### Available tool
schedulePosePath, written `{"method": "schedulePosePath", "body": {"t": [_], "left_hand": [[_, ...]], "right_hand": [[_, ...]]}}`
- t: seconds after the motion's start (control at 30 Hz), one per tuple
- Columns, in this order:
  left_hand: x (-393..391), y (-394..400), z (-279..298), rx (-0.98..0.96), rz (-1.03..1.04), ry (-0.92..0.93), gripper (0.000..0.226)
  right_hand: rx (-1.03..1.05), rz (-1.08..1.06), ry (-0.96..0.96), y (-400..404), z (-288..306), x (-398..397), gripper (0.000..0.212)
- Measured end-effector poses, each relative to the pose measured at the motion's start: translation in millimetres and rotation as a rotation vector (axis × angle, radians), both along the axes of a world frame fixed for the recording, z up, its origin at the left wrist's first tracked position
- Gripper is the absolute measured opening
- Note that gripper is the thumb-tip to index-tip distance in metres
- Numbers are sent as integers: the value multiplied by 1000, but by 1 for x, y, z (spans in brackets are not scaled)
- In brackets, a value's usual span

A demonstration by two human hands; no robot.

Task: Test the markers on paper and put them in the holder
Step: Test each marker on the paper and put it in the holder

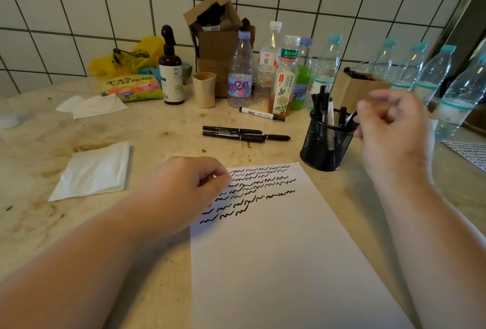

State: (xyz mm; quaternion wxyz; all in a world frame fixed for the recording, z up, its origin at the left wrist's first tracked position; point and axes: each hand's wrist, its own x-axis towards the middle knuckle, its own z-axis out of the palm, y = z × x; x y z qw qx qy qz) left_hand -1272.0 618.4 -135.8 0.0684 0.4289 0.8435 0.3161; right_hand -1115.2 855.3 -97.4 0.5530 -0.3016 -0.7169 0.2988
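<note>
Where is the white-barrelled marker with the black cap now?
In the head view the white-barrelled marker lies flat on the counter, just in front of the bottles, behind the black markers and left of the black mesh holder.

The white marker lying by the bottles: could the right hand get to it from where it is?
Probably yes. The right hand hovers beside the holder, and the white marker lies in the open left of it, with nothing on top.

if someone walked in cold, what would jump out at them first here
Likely the white paper in the middle of the table, its top covered in rows of black squiggles, with the left hand resting on its upper left corner. Next, the black mesh holder full of markers at right, the right hand beside it, and three black markers lying loose behind the paper.
</note>
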Motion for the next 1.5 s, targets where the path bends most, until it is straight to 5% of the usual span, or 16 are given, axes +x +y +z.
{"method": "schedulePosePath", "body": {"t": [0.1,0.33,0.57,1.1,1.5], "left_hand": [[-1,0,-2,-29,16,15,17],[0,4,-3,-98,29,32,16],[0,3,1,-100,7,34,18],[0,3,3,-86,11,25,19],[2,1,2,-23,-13,-7,16]], "right_hand": [[9,61,-92,-14,1,-1,8],[-35,384,-988,-47,1,-49,16],[139,325,-1121,-39,-17,-113,45],[111,157,-1098,-36,-18,-121,14],[-643,761,-432,-72,-8,-22,14]]}}
